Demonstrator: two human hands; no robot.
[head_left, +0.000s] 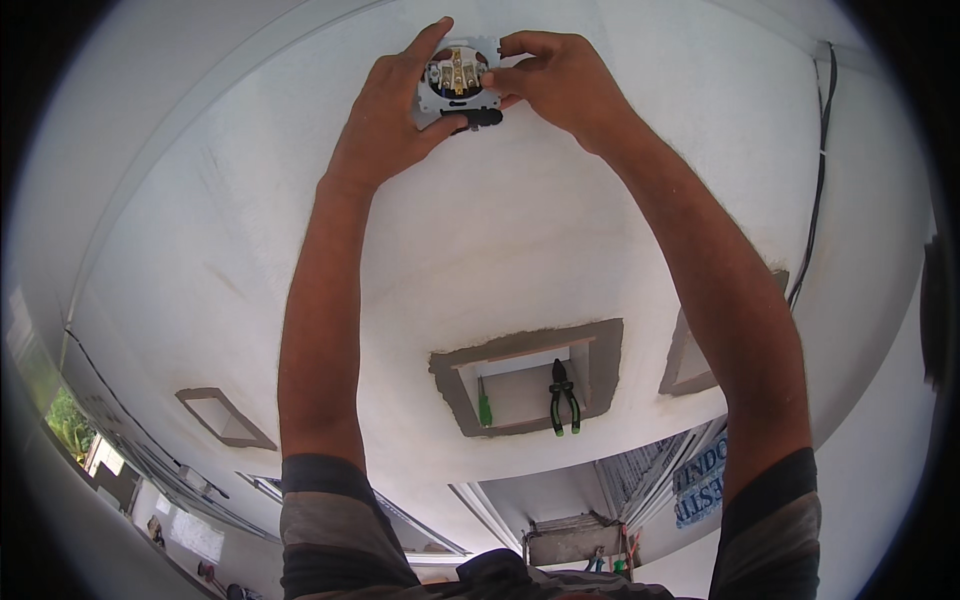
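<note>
Near the top of the view is a wall socket insert, with a pale metal mounting plate, a round opening and brass contacts inside. My left hand grips its left side, fingers along the upper left edge and thumb at the lower edge. There a dark piece shows by the thumb tip. My right hand is closed at the right side, with thumb and index finger pinched at the plate's edge. White wall lies behind the insert; whether the plate touches it I cannot tell.
Below, a niche with a rough grey rim holds black-and-green pliers and a green-handled screwdriver. Smaller niches sit at left and right. A black cable hangs along the wall at right.
</note>
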